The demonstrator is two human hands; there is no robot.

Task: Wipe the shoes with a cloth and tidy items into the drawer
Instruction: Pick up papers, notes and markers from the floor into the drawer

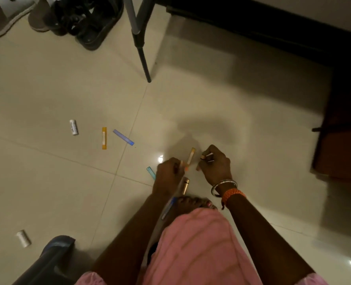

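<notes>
Head view looks down past a pink garment (195,249) to a tiled floor (47,177). Nearest lie a white thread spool (23,238) at lower left and a dark blue rounded object (53,256) beside it. Both forearms reach forward. The left hand (167,174) is curled around a bundle of thin sticks, and a blue pen-like stick (169,207) slants down below its wrist. The right hand (215,164), with bangles (225,186) and orange thread at the wrist, pinches a small dark-ended piece between its fingertips. Between the hands an orange stick (190,156) stands tilted; a teal stick (151,173) lies just left of the left hand, and a copper tube (185,185) lies below. Farther out sit a purple strip (123,137), a yellow strip (104,138) and a white labelled tube (73,127). Farthest, dark sandals (92,27) and grey shoes (8,17) stand by a metal stand leg (140,46).
</notes>
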